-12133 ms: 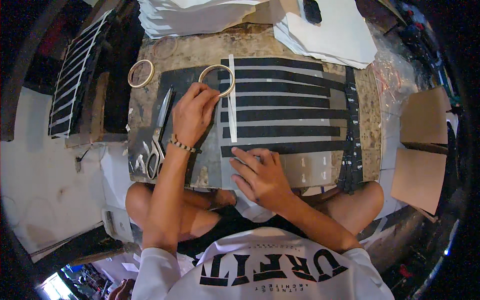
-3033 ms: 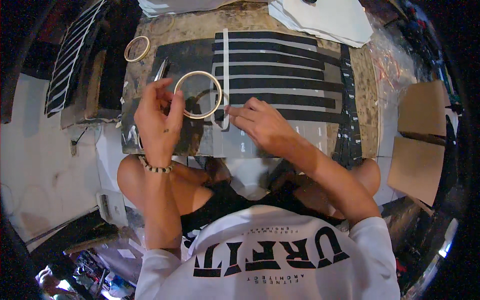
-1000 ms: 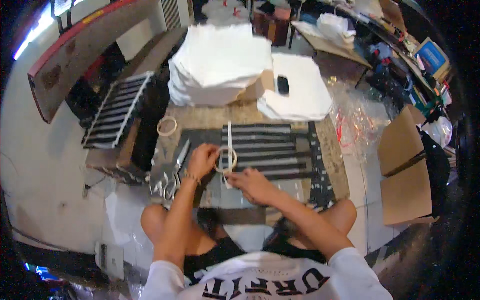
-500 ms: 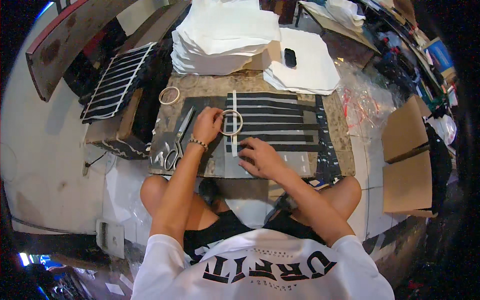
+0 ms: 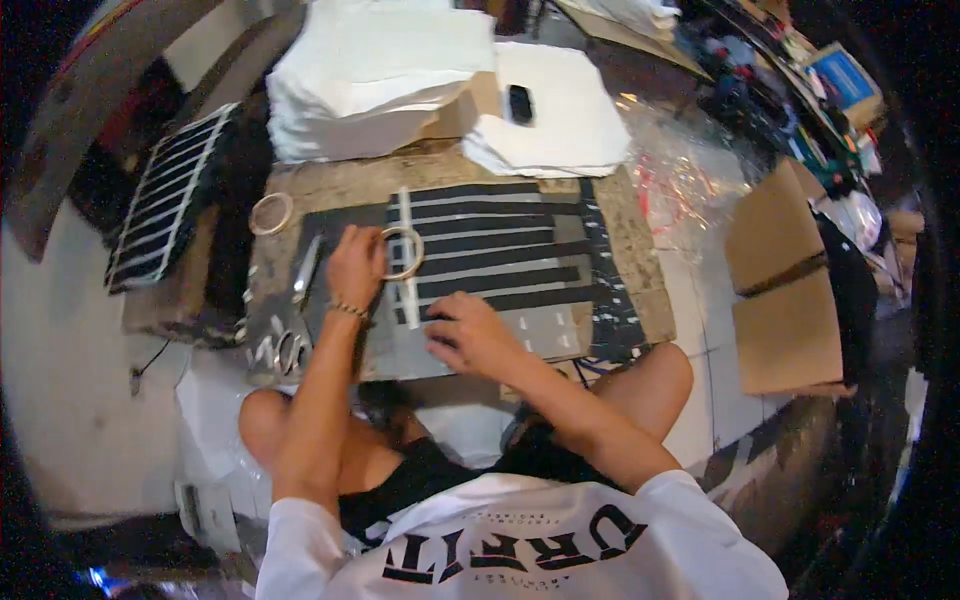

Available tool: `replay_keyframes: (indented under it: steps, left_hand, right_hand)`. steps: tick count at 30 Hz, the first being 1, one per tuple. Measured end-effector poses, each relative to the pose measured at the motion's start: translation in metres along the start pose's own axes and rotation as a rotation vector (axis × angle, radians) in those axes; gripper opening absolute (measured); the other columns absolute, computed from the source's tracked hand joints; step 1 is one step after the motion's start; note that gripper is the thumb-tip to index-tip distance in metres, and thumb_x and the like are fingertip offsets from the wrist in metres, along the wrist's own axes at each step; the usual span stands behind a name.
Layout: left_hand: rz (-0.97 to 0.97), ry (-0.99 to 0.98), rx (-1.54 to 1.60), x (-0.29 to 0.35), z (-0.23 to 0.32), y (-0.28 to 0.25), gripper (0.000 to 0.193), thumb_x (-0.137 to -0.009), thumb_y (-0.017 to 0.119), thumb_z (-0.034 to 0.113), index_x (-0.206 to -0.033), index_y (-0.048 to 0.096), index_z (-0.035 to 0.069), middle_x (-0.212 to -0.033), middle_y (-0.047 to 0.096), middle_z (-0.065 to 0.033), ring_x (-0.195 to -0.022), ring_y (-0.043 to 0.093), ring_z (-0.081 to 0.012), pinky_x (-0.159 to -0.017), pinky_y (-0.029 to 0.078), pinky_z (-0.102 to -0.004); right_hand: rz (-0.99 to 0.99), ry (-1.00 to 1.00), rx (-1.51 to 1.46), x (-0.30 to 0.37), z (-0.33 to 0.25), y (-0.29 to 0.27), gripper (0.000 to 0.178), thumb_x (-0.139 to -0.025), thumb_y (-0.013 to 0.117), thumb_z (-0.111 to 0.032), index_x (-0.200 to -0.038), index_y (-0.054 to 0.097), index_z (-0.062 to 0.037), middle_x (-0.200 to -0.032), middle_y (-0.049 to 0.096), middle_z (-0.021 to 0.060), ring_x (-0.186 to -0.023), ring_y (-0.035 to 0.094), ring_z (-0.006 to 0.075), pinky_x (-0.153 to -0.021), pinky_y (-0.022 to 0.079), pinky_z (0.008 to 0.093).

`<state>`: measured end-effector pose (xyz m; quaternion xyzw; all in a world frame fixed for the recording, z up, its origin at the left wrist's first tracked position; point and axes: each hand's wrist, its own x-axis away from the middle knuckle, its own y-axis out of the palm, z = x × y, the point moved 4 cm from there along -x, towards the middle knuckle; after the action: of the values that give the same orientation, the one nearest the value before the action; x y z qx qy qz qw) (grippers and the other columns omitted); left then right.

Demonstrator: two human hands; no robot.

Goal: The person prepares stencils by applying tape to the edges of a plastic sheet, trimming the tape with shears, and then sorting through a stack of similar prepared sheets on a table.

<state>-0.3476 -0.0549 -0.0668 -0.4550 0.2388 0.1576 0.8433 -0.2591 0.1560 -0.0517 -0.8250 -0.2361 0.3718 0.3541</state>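
Note:
My left hand (image 5: 356,265) grips the edge of a roll of whitish tape (image 5: 421,250), which stands over several black strips (image 5: 490,210). Those strips lie side by side on a grey board (image 5: 455,367). Across their left ends runs a narrow white tape strip (image 5: 408,300), passing under the roll. Just right of that strip's near end is my right hand (image 5: 470,330), its fingers bent and apart with nothing in them. Scissors (image 5: 306,272) lie left of my left hand, partly blurred. Farther left, a second tape roll (image 5: 271,232) rests on the worn board.
Behind the strips rise a tall stack of white sheets (image 5: 370,60) and a lower pile (image 5: 550,140) bearing a black phone-like object (image 5: 520,105). A striped black-and-white piece (image 5: 170,195) lies on a box at left. Cardboard (image 5: 780,290) and clear plastic (image 5: 690,190) are at right.
The whole view has shifted, so the table appears farther left and slightly turned. Both hands keep nearly the same places over the strips, and my left hand still holds the roll.

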Motion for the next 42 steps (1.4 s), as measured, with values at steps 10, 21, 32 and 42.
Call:
replay_keyframes:
  steps: [10,21,32,42]
  left_hand:
    - [-0.077,-0.417,0.344,0.006,-0.006,0.007,0.022,-0.1,0.061,0.014,-0.111,0.065,-0.005,-0.092,0.058,-0.0079,-0.081,0.058,-0.0159,-0.072,0.048,-0.0288]
    - [-0.382,-0.868,0.601,0.001,-0.053,0.006,0.029,-0.106,0.05,0.029,-0.087,0.056,0.008,-0.072,0.049,0.0022,-0.063,0.043,-0.0058,-0.053,0.036,-0.0246]
    - [-0.707,-0.668,0.541,-0.033,0.044,-0.119,0.026,-0.101,0.049,0.031,-0.086,0.051,0.01,-0.067,0.052,-0.0032,-0.058,0.053,-0.017,-0.051,0.045,-0.035]
    - [-1.579,-0.208,-0.383,0.034,0.177,-0.155,0.057,-0.084,0.072,0.035,-0.131,0.057,0.009,-0.122,0.061,-0.0201,-0.098,0.061,-0.0362,-0.082,0.05,-0.0551]
  right_hand:
    - [-0.19,0.148,-0.004,0.005,0.007,0.004,0.023,-0.082,0.065,-0.024,-0.099,0.066,-0.0089,-0.115,0.057,0.0119,-0.112,0.052,0.0302,-0.092,0.044,0.044]
    - [-0.455,0.525,-0.231,-0.014,-0.007,-0.003,0.029,-0.083,0.059,-0.017,-0.109,0.066,-0.0055,-0.135,0.051,0.0124,-0.131,0.045,0.0349,-0.104,0.043,0.0478]
    - [0.095,0.888,-0.316,0.139,-0.115,-0.316,0.031,-0.081,0.066,-0.019,-0.109,0.066,-0.0061,-0.107,0.066,0.0182,-0.1,0.065,0.0343,-0.086,0.053,0.0441]
    - [0.391,1.813,-0.789,0.556,-0.208,-0.368,0.022,-0.083,0.067,-0.016,-0.101,0.071,-0.0047,-0.09,0.071,0.0131,-0.078,0.067,0.0239,-0.07,0.054,0.0376]
